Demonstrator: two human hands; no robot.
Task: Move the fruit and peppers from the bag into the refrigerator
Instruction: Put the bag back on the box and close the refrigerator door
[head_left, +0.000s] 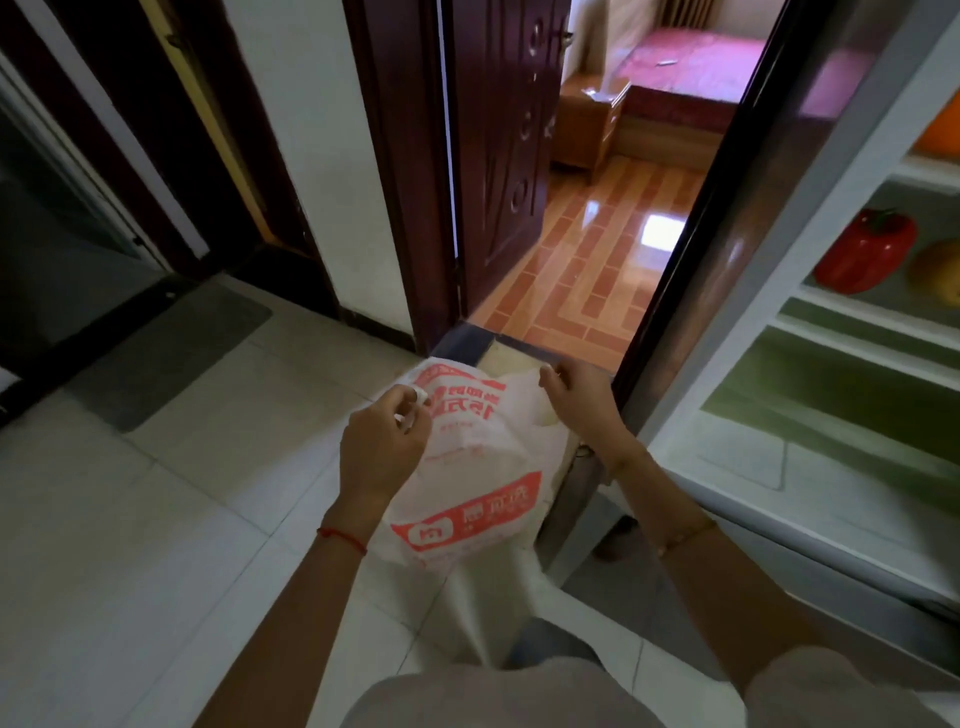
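Both hands (384, 441) pinch bag (467, 467) beside open refrigerator (810, 291).

The pale tiled floor (156, 519) carries a dark grey mat (171, 353), which lies flat on it at the left before a dark doorway. Through the open wooden door the floor changes to glossy orange and brown striped tiles (587, 260).

At the right stands the open refrigerator (769, 291). On its white-edged middle shelf (857, 306) a red bell pepper (865, 249) lies on its side, stem up and away, with a yellowish fruit (937, 273) just beside it at the frame edge. The shelf above (930, 166) bears something orange (943, 130), cut off by the frame. A clear drawer (831, 395) sits beneath.
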